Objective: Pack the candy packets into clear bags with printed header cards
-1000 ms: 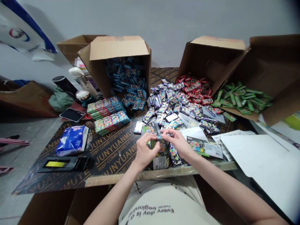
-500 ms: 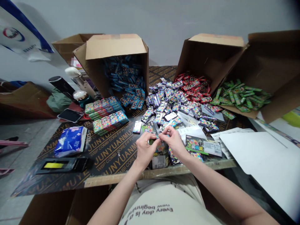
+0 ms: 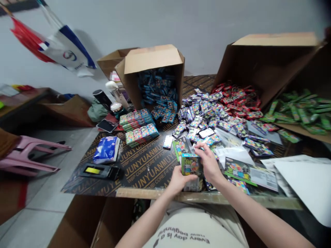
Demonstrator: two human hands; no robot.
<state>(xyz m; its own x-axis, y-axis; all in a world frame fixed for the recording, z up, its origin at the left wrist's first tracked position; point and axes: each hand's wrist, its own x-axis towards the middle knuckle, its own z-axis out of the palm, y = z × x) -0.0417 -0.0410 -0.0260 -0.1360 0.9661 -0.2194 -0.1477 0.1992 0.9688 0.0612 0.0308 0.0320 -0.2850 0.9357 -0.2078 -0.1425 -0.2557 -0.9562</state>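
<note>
left grip cupped under green box, right grip closed on its top edge | box held just above counter front | done: some packs stacked | left: big loose packet heap, red pile, green pile

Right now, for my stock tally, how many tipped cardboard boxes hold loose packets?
3: a cardboard box of blue packets, centre; a box of red packets, right; and a box of green packets, far right, partly cut off by the frame.
</note>
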